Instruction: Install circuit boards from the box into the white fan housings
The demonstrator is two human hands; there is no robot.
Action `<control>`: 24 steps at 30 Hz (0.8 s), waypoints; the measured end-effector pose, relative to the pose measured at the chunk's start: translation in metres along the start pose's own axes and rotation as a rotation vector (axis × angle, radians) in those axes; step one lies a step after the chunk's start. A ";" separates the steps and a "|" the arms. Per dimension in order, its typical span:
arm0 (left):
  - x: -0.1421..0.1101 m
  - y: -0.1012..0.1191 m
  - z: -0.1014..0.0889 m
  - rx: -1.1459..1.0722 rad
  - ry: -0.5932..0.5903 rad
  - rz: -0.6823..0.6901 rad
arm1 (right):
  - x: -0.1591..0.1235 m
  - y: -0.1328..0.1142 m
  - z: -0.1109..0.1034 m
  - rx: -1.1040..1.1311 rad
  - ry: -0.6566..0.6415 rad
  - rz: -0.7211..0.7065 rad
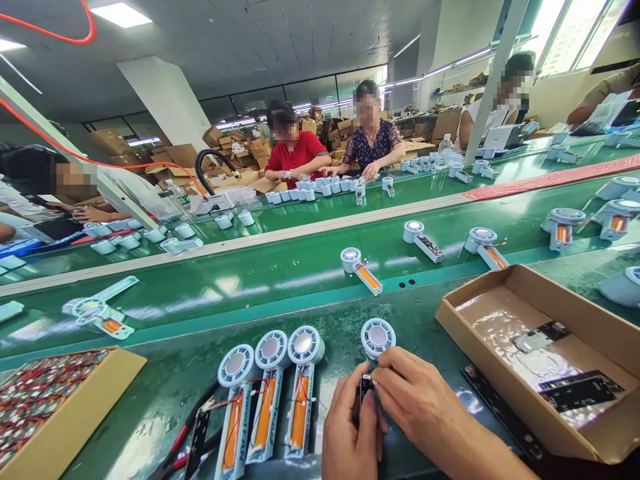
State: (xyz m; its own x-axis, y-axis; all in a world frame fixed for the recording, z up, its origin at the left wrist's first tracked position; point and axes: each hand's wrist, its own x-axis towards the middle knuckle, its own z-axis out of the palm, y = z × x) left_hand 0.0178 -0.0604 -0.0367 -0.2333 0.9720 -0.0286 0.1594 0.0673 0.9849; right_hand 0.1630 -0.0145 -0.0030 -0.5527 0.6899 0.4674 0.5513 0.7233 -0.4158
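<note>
My left hand [350,423] is closed around a narrow black circuit board [365,385] with a small white part near its top end. At that end my right hand [417,397] pinches with thumb and fingertips; what lies between them is hidden. Just beyond the fingers sits a light-blue round fan head [378,339]; my hands cover whatever is below it. To the left lie three fan units, the nearest one [303,387] with an orange battery in its open handle and thin red wires. Beside them are red-handled pliers [180,437] and a black board strip [199,433].
A cardboard box [520,287] with black boards stands at right, a long black strip [500,410] beside it. Another box [95,413] at left holds bundled wires. Fan units lie along the green conveyor [290,267]. Several people work across it.
</note>
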 end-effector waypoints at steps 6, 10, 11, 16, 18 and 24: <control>-0.002 0.001 0.000 0.069 -0.003 0.020 | 0.008 -0.006 -0.006 -0.274 -0.047 -0.208; -0.004 0.001 0.003 0.169 0.063 0.141 | 0.007 -0.003 -0.003 -0.210 -0.075 -0.163; -0.005 0.002 0.003 0.178 0.058 0.151 | 0.006 -0.002 -0.001 -0.179 -0.089 -0.146; -0.003 0.004 -0.001 0.088 -0.010 0.164 | -0.001 0.003 0.005 -0.026 -0.127 -0.096; -0.003 0.004 -0.003 0.024 -0.041 0.130 | -0.005 0.004 0.007 0.025 -0.105 -0.064; -0.007 0.000 0.003 -0.006 -0.013 0.120 | -0.010 0.006 0.011 -0.033 -0.098 -0.132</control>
State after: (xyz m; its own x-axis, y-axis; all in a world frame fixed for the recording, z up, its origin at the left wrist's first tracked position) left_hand 0.0227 -0.0667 -0.0373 -0.2001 0.9759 0.0873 0.1795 -0.0511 0.9824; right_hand 0.1649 -0.0170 -0.0186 -0.6792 0.5898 0.4368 0.4894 0.8075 -0.3293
